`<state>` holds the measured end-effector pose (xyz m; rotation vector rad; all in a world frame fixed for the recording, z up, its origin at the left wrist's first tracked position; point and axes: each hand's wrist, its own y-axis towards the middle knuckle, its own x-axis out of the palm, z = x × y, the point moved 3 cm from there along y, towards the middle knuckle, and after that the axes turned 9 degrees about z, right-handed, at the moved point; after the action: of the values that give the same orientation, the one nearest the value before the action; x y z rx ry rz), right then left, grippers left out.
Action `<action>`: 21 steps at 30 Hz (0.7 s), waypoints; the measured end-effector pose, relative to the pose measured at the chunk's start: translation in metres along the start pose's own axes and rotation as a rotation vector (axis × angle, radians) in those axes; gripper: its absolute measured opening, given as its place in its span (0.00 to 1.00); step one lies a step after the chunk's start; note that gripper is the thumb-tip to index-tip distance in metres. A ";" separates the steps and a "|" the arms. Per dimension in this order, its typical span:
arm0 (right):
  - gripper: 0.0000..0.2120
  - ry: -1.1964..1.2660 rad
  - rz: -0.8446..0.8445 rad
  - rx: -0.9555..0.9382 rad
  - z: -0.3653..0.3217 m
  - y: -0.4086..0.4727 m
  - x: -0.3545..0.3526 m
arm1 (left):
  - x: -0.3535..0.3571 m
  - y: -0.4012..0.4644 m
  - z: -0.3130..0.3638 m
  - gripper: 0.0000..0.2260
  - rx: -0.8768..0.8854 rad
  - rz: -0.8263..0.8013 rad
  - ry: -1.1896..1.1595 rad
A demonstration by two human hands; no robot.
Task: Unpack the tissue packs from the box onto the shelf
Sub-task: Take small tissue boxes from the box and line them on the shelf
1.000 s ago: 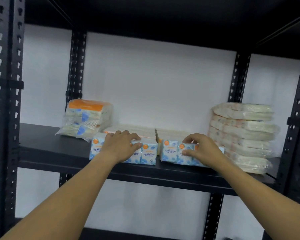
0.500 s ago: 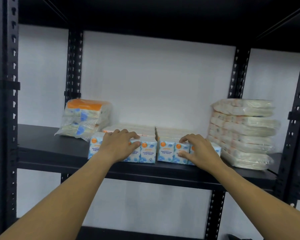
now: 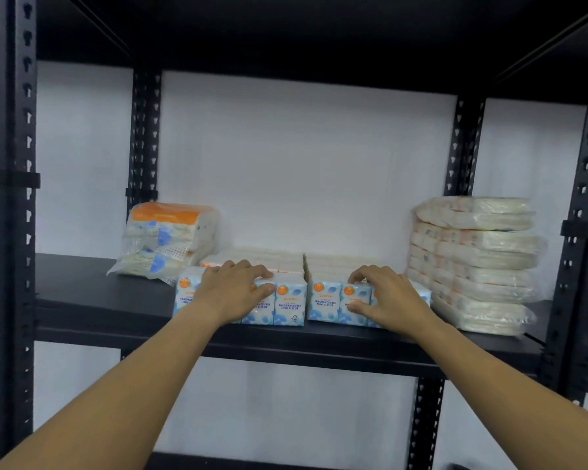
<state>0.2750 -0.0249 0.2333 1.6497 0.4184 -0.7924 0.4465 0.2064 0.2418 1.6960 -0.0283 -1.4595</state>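
Observation:
Two bundles of blue-and-white mini tissue packs stand side by side at the front of the black shelf [image 3: 99,300]. My left hand [image 3: 233,295] grips the left bundle [image 3: 289,307], fingers over its top and thumb on its front face. The right bundle [image 3: 325,303] is held the same way by my right hand [image 3: 386,296]. The two bundles almost touch in the middle. More packs lie flat behind them. The box is not in view.
An orange-topped wrapped tissue pack [image 3: 170,239] leans at the back left of the shelf. A tall stack of white wrapped packs [image 3: 476,262] fills the right end. Perforated black posts [image 3: 9,232] frame the rack, with another shelf board overhead.
My right hand slid the right bundle leftwards until it nearly meets the left bundle. My left hand stayed on its bundle.

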 end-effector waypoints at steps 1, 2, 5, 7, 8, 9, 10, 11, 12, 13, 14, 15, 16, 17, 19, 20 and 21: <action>0.22 -0.020 -0.010 0.005 0.000 0.001 -0.001 | 0.000 0.001 -0.001 0.21 0.015 -0.019 -0.004; 0.24 -0.046 -0.017 0.017 0.000 0.000 -0.001 | -0.001 0.001 -0.003 0.22 0.032 -0.041 -0.013; 0.29 -0.137 -0.054 0.055 0.004 -0.001 0.002 | -0.004 -0.002 -0.008 0.28 0.076 -0.031 0.009; 0.30 -0.164 -0.079 0.055 0.007 -0.001 0.004 | -0.008 -0.005 -0.010 0.30 0.105 0.074 0.157; 0.30 -0.165 -0.085 0.054 0.007 0.000 0.005 | -0.009 -0.005 -0.009 0.29 0.115 0.113 0.209; 0.29 -0.160 -0.089 0.054 0.007 0.000 0.004 | -0.008 -0.005 -0.008 0.28 0.119 0.125 0.221; 0.29 -0.155 -0.091 0.055 0.007 0.001 0.004 | -0.007 -0.004 -0.007 0.26 0.117 0.119 0.201; 0.29 -0.149 -0.093 0.056 0.008 0.001 0.004 | -0.005 -0.004 -0.006 0.24 0.107 0.109 0.161; 0.29 -0.143 -0.093 0.057 0.008 0.000 0.004 | -0.004 -0.003 -0.006 0.23 0.095 0.105 0.121; 0.29 -0.139 -0.091 0.057 0.008 0.000 0.004 | -0.002 -0.003 -0.006 0.22 0.086 0.106 0.089; 0.29 -0.136 -0.089 0.055 0.009 -0.001 0.004 | -0.002 -0.003 -0.007 0.22 0.080 0.111 0.064; 0.30 -0.135 -0.088 0.054 0.009 -0.001 0.005 | 0.000 -0.002 -0.009 0.22 0.076 0.116 0.041; 0.30 -0.133 -0.088 0.055 0.010 -0.001 0.005 | 0.001 -0.002 -0.010 0.22 0.074 0.123 0.018; 0.30 -0.128 -0.089 0.057 0.010 -0.001 0.006 | 0.002 -0.002 -0.011 0.22 0.075 0.129 -0.003; 0.30 -0.117 -0.092 0.063 0.011 0.000 0.006 | 0.005 -0.001 -0.013 0.22 0.081 0.141 -0.035; 0.30 -0.115 -0.092 0.063 0.011 0.000 0.007 | 0.006 -0.001 -0.015 0.21 0.082 0.143 -0.045; 0.30 -0.115 -0.092 0.062 0.012 0.000 0.007 | 0.007 -0.001 -0.015 0.21 0.082 0.143 -0.054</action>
<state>0.2769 -0.0374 0.2277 1.6418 0.3949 -0.9724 0.4606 0.2124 0.2347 1.6833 -0.2369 -1.4132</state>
